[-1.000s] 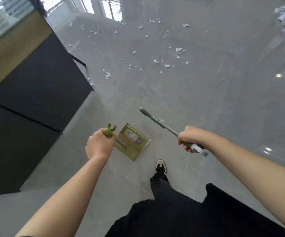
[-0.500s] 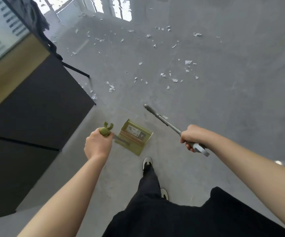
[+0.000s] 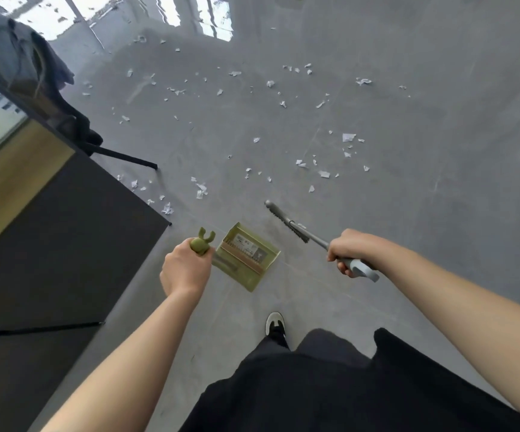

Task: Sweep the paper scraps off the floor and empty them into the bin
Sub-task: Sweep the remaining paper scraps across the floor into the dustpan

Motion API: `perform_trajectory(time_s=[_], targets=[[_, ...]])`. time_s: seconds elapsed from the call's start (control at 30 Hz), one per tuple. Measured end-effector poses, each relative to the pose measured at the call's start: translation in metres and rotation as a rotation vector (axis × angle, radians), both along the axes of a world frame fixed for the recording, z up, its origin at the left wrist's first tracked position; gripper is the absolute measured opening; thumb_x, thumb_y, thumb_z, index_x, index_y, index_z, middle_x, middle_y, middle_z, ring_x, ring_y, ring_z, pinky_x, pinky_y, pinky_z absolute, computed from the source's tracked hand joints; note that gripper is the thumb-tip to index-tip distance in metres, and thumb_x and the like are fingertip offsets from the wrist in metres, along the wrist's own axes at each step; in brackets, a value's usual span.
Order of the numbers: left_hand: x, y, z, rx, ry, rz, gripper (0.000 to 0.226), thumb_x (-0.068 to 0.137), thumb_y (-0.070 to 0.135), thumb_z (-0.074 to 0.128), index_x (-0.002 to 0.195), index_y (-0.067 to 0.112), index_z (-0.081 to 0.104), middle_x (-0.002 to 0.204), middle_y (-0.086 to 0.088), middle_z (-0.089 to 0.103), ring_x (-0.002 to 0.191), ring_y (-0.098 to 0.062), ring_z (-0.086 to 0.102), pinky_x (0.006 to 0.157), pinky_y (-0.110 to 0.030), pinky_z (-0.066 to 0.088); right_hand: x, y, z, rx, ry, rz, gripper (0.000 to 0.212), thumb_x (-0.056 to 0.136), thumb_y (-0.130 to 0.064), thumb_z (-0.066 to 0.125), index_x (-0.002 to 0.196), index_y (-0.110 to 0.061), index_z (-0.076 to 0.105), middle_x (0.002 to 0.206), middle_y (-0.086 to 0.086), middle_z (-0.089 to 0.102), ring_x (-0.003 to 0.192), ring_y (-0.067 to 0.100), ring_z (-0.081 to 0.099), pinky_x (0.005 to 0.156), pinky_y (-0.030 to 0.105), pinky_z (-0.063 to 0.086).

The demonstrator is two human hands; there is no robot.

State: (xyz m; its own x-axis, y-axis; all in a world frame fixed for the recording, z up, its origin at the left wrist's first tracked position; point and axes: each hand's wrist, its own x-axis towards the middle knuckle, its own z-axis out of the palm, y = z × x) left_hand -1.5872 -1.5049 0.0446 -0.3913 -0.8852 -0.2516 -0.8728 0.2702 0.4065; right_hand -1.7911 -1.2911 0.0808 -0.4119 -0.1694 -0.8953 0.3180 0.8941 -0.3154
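i have my left hand (image 3: 186, 269) curled round the green dustpan handle (image 3: 202, 243), its forked tip sticking up above my knuckles, and the olive dustpan (image 3: 246, 258) hangs below it over the grey floor (image 3: 439, 229). my right hand (image 3: 350, 252) grips the grey broom handle (image 3: 358, 268), and the broom head (image 3: 286, 221) points away from me, just beyond the pan. the paper scraps (image 3: 324, 174) lie scattered across the tiles ahead, the nearest ones just past the broom head, more strewn toward the bright window reflections at the far end. on my left a dark panel (image 3: 65, 244) runs along the floor with a sharp corner near some scraps, and a black chair leg (image 3: 121, 157) juts out beyond it under a hanging grey garment (image 3: 18, 60). the floor to the right is open. a label sits inside the dustpan, its print too small to read. one shoe (image 3: 275, 324) is planted behind the pan.
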Motion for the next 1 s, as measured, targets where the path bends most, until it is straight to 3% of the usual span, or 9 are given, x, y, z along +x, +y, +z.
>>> perform_trajectory(time_s=[0.4, 0.67, 0.77, 1.0], targets=[[-0.120, -0.072, -0.011, 0.000, -0.040, 0.037, 0.022, 0.087, 0.045, 0.067, 0.101, 0.029, 0.070, 0.088, -0.003, 0.069, 0.079, -0.027, 0.056, 0.067, -0.034, 0.044, -0.136, -0.079, -0.021, 0.018, -0.013, 0.039, 0.007, 0.090, 0.002, 0.051, 0.087, -0.001, 0.045, 0.065, 0.012, 0.046, 0.045, 0.018, 0.044, 0.046, 0.023, 0.039], [-0.209, -0.104, -0.017, -0.001, -0.080, 0.196, 0.029, 0.086, 0.047, 0.067, 0.106, 0.025, 0.070, 0.093, -0.007, 0.070, 0.091, -0.035, 0.063, 0.074, -0.040, 0.050, -0.255, -0.131, -0.033, 0.030, -0.083, 0.078, 0.006, 0.091, 0.001, 0.049, 0.094, -0.003, 0.045, 0.068, 0.009, 0.045, 0.040, 0.016, 0.044, 0.041, 0.017, 0.039], [-0.225, -0.110, -0.019, 0.006, -0.091, 0.240, 0.031, 0.086, 0.047, 0.067, 0.108, 0.025, 0.070, 0.098, -0.009, 0.070, 0.097, -0.037, 0.063, 0.080, -0.043, 0.051, -0.284, -0.144, -0.038, 0.009, -0.080, 0.101, 0.010, 0.089, 0.001, 0.050, 0.091, -0.005, 0.043, 0.066, 0.008, 0.044, 0.033, 0.015, 0.043, 0.042, 0.018, 0.039], [-0.252, -0.132, -0.028, 0.009, -0.115, 0.268, 0.032, 0.086, 0.048, 0.067, 0.111, 0.028, 0.069, 0.098, -0.012, 0.071, 0.097, -0.040, 0.062, 0.081, -0.045, 0.052, -0.330, -0.201, -0.056, 0.000, -0.173, 0.070, 0.009, 0.089, 0.000, 0.053, 0.090, -0.007, 0.047, 0.071, 0.008, 0.043, 0.038, 0.015, 0.043, 0.041, 0.018, 0.040]])
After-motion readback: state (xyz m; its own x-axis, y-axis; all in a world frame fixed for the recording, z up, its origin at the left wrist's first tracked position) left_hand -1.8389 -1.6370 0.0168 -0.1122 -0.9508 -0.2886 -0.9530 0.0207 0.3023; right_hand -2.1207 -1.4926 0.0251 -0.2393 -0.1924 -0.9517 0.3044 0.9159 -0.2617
